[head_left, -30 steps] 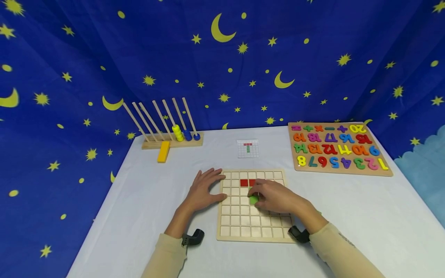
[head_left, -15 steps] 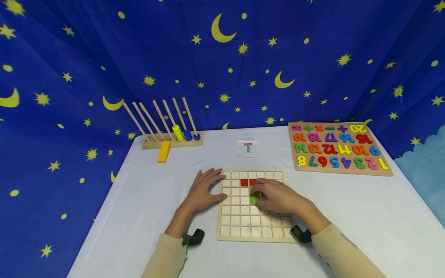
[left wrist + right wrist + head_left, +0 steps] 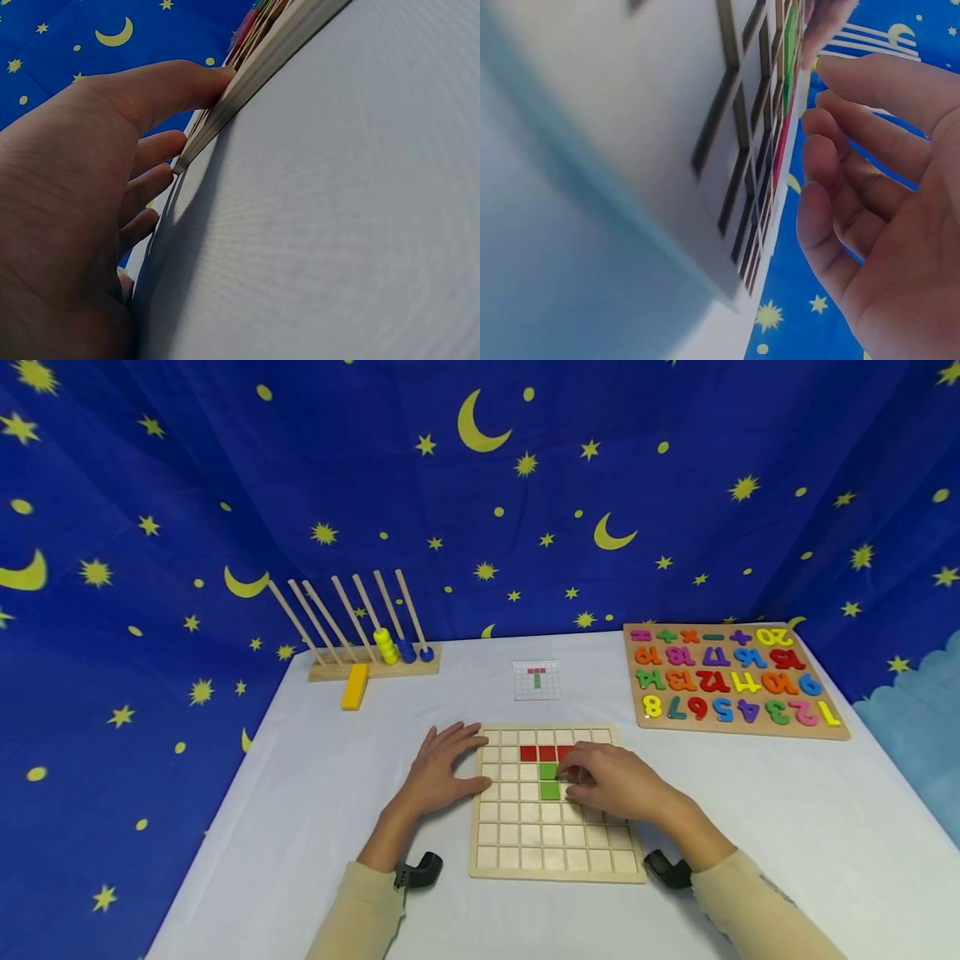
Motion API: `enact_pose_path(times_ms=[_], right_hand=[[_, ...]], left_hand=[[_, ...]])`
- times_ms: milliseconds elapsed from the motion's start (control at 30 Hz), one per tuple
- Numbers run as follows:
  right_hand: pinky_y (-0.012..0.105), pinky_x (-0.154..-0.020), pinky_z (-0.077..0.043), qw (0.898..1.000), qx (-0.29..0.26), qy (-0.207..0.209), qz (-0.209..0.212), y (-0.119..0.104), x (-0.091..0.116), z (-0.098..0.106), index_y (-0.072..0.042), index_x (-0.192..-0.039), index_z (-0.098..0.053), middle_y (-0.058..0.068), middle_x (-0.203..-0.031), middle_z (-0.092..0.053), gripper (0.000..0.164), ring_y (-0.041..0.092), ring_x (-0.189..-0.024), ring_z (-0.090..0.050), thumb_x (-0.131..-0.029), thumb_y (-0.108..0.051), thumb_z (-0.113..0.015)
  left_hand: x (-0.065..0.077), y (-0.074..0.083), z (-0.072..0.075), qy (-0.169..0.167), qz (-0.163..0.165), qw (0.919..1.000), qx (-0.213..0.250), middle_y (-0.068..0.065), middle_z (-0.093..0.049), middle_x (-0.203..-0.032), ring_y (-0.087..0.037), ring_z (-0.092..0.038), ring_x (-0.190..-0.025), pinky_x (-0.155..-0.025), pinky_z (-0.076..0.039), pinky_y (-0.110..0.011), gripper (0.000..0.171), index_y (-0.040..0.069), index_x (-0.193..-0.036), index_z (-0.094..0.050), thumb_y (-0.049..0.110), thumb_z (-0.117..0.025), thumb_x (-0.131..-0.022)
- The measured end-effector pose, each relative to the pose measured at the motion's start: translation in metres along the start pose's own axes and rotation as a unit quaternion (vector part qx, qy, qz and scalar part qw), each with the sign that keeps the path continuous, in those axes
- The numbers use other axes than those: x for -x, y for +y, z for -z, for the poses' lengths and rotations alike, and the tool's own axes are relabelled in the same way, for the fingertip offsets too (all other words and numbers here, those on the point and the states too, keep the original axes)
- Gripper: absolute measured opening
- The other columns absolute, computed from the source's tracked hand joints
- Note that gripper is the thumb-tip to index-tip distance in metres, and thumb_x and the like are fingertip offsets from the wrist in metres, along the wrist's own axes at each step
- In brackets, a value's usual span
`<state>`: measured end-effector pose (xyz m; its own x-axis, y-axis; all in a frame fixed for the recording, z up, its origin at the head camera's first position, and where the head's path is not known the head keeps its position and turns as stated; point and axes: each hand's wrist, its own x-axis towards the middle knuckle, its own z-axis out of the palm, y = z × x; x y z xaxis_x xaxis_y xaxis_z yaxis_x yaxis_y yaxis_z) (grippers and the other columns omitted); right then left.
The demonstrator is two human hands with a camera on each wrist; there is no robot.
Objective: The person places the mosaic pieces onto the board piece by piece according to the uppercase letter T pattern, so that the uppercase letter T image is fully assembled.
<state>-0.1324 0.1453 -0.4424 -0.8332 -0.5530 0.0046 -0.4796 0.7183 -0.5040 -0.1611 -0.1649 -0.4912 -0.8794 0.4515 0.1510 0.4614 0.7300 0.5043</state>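
A wooden grid board (image 3: 508,835) lies on the table in the head view. Three red tiles (image 3: 528,753) form a row in its upper part, the rightmost partly behind the right hand. Below the middle one sit two green tiles (image 3: 550,791), one under the other. My left hand (image 3: 442,772), fingers spread, rests at the board's left edge; the left wrist view shows the thumb (image 3: 187,82) on the rim. Over the board, just right of the green tiles, my right hand (image 3: 622,781) has loosely bent fingers. In the right wrist view nothing lies between its fingers (image 3: 821,210).
Behind the board lies a small card (image 3: 537,681) with a red and green T on a grid. A peg abacus (image 3: 375,670) with yellow and blue beads stands back left, a yellow block (image 3: 355,687) before it. A number puzzle board (image 3: 738,681) lies back right.
My right hand has let go of the lower green tile and shifted right, uncovering both green tiles and part of the third red one. The left hand stays in place.
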Motion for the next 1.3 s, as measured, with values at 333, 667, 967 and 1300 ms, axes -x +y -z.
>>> enact_pose_path(times_ms=[333,667,967,1300], right_hand=[[0.029,-0.070,-0.047,1.000,0.006,0.011,-0.006,0.013,0.012,0.000,-0.021,-0.101,-0.069,-0.015,-0.088,-0.058,0.020,0.007,-0.079,-0.052,-0.082,-0.022,-0.075],[0.027,-0.067,-0.047,1.000,-0.004,0.016,-0.006,0.022,0.027,0.005,-0.020,-0.100,-0.070,-0.017,-0.085,-0.057,0.018,0.005,-0.075,-0.052,-0.083,-0.021,-0.075],[0.027,-0.068,-0.047,1.000,-0.019,0.005,-0.007,0.030,0.041,0.011,-0.021,-0.102,-0.070,-0.016,-0.088,-0.057,0.018,0.006,-0.078,-0.052,-0.084,-0.020,-0.074],[0.024,-0.064,-0.045,1.000,-0.019,0.010,-0.018,0.038,0.058,0.018,-0.020,-0.102,-0.069,-0.016,-0.084,-0.055,0.020,0.007,-0.075,-0.052,-0.083,-0.019,-0.075]], left_hand=[[-0.001,0.000,-0.001,-0.001,0.002,1.0000,-0.002,0.008,-0.039,-0.149,-0.017,-0.023,-0.141,-0.116,-0.002,-0.048,0.066,0.025,-0.135,-0.056,0.055,-0.071,-0.079],[0.000,-0.001,-0.003,-0.004,0.005,1.0000,-0.003,0.009,-0.037,-0.150,-0.017,-0.023,-0.141,-0.116,-0.001,-0.047,0.066,0.025,-0.135,-0.055,0.056,-0.071,-0.079],[-0.001,0.000,-0.002,0.004,-0.004,1.0000,0.001,0.006,-0.040,-0.149,-0.018,-0.024,-0.141,-0.115,-0.002,-0.049,0.066,0.023,-0.135,-0.056,0.054,-0.072,-0.079],[-0.001,-0.001,-0.002,-0.001,-0.001,1.0000,-0.001,0.008,-0.039,-0.149,-0.018,-0.023,-0.142,-0.116,-0.002,-0.048,0.067,0.024,-0.135,-0.056,0.057,-0.070,-0.079]])
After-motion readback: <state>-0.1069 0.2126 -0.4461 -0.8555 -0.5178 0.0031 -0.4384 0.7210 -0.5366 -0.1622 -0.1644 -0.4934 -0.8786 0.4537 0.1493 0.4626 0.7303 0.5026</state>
